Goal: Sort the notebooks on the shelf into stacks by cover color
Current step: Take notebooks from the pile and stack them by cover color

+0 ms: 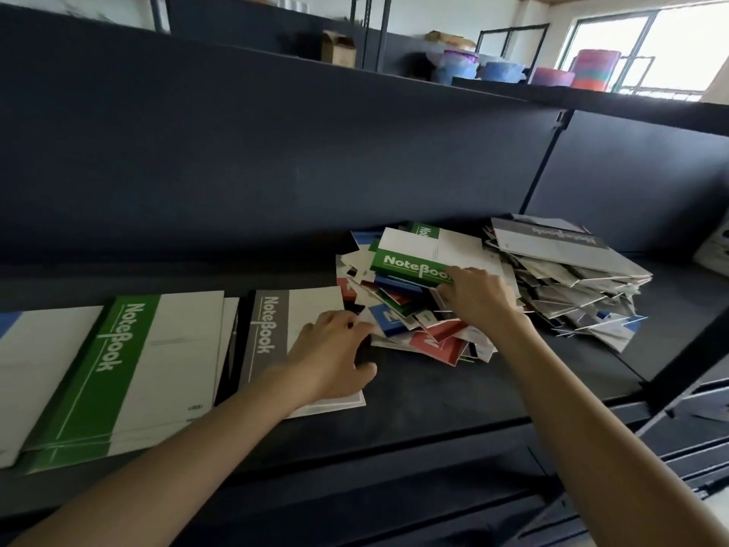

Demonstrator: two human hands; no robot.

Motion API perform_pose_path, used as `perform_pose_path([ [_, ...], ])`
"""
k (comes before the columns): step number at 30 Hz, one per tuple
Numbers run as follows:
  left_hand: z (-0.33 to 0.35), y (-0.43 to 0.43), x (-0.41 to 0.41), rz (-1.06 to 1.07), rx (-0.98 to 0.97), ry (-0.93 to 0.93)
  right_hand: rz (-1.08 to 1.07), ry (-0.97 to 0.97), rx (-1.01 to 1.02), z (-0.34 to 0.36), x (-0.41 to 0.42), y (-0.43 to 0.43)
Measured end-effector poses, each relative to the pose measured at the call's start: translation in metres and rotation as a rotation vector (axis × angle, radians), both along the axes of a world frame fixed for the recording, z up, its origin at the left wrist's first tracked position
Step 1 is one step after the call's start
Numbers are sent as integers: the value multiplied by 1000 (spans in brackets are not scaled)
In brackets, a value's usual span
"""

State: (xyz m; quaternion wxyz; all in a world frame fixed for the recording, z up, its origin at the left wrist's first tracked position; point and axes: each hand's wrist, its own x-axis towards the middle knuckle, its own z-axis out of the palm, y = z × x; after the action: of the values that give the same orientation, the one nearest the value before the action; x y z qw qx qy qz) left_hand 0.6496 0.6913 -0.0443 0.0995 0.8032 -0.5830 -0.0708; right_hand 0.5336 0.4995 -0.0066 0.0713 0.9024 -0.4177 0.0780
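Note:
A messy pile of mixed notebooks (418,329) with red, blue and green covers lies in the middle of the dark shelf (453,392). On top of it sits a green-banded notebook (418,254), and my right hand (479,298) grips its near right corner. My left hand (333,357) rests on a grey-banded notebook (276,333), its fingertips touching the pile's left edge. Further left lies a stack of green notebooks (130,373). At the far left edge a blue cover (8,323) shows partly.
A second untidy heap topped by a grey notebook (560,246) sits at the right of the shelf. A vertical shelf post (544,163) rises behind it. The upper shelf carries a cardboard box (338,49) and coloured tubs (552,71). A slanted frame bar (694,369) crosses at right.

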Motion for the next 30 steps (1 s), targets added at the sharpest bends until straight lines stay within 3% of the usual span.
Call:
perform_pose_path([
  [4,3,30,9,1,287,46,-74,-90,123,2,9,26],
  [8,2,53,14,10,287,36,355,-251,213,-13,31,87],
  [10,-1,65,17,27,264,-1,521,-156,383,-20,39,118],
  [13,-6,86,22,83,174,-10,593,59,507,-27,45,151],
  [15,-7,101,25,111,157,11,640,131,511,-30,48,167],
  [20,-7,146,43,251,324,-39,684,238,421,-43,61,190],
  [30,-13,159,72,265,267,12,600,177,413,-47,82,188],
])
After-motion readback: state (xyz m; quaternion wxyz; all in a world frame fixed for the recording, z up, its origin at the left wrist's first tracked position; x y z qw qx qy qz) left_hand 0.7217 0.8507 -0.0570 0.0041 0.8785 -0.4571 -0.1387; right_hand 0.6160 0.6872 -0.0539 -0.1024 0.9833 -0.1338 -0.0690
